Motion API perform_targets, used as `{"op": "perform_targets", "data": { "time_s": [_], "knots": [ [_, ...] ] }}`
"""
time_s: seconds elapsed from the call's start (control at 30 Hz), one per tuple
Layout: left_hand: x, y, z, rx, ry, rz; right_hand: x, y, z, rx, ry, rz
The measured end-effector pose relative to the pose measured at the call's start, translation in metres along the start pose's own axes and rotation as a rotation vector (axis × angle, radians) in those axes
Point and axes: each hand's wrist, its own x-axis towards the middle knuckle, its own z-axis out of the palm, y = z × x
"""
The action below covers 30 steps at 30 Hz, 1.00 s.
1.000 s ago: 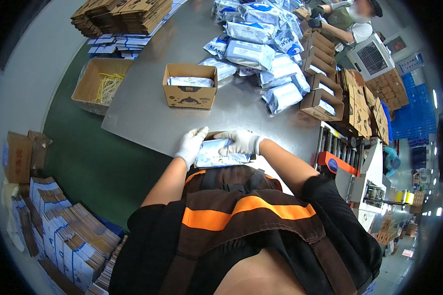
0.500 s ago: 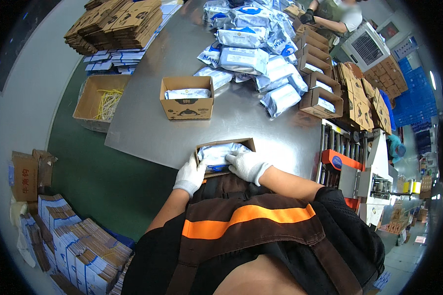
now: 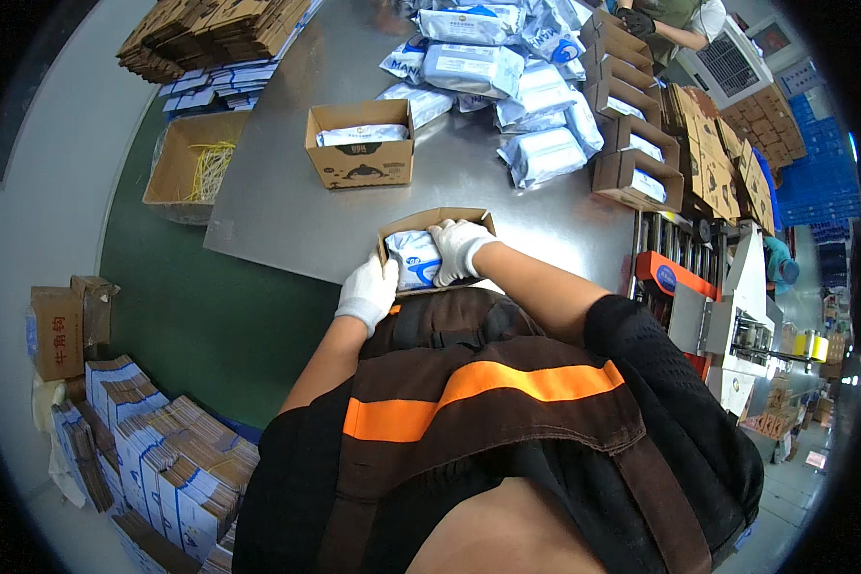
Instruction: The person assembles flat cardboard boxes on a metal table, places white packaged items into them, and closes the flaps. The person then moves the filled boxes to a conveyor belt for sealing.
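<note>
At the table's near edge, against my apron, stands an open brown cardboard box (image 3: 435,218). Inside it lies a shiny white-and-blue soft packet (image 3: 412,260), its blue print facing up. My left hand (image 3: 367,292), in a white glove, closes on the box's left side. My right hand (image 3: 461,252), also gloved, reaches in over the box's right part, fingers bent down against the packet; its fingertips are partly hidden. Farther off on the table, a second brown box (image 3: 362,172) holds a similar packet (image 3: 361,135) lying flat.
Similar packets (image 3: 474,69) are heaped on the metal table (image 3: 287,182). A row of open boxes (image 3: 638,182) lines its right edge, beside a roller machine (image 3: 679,277). Flat cartons (image 3: 210,33) are stacked far left. A co-worker's dark-gloved hand (image 3: 635,21) shows at the far right.
My right hand has shifted over the packet and sits deeper in the box. The packet has turned, showing more blue print. The whole view has tilted, so the table appears higher.
</note>
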Motion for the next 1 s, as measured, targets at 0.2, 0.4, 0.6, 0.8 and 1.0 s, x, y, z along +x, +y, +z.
{"op": "perform_targets", "data": {
  "time_s": [0.2,0.4,0.6,0.8,1.0],
  "knots": [
    [0.004,0.009,-0.013,0.200,-0.150,-0.040,-0.019,-0.005,-0.002,-0.032,0.112,-0.030],
    [0.008,0.013,-0.014,0.174,-0.167,-0.027,-0.061,0.012,-0.038,0.196,0.336,-0.088],
    [0.004,0.029,-0.035,0.188,-0.108,0.035,-0.077,0.045,-0.037,0.989,0.231,-0.162],
    [0.002,0.040,-0.039,0.324,-0.091,0.031,-0.078,0.065,-0.012,1.693,0.380,-0.270],
    [0.005,0.039,-0.040,0.310,-0.087,0.015,-0.081,0.088,-0.005,2.436,0.274,-0.628]
  ]
}}
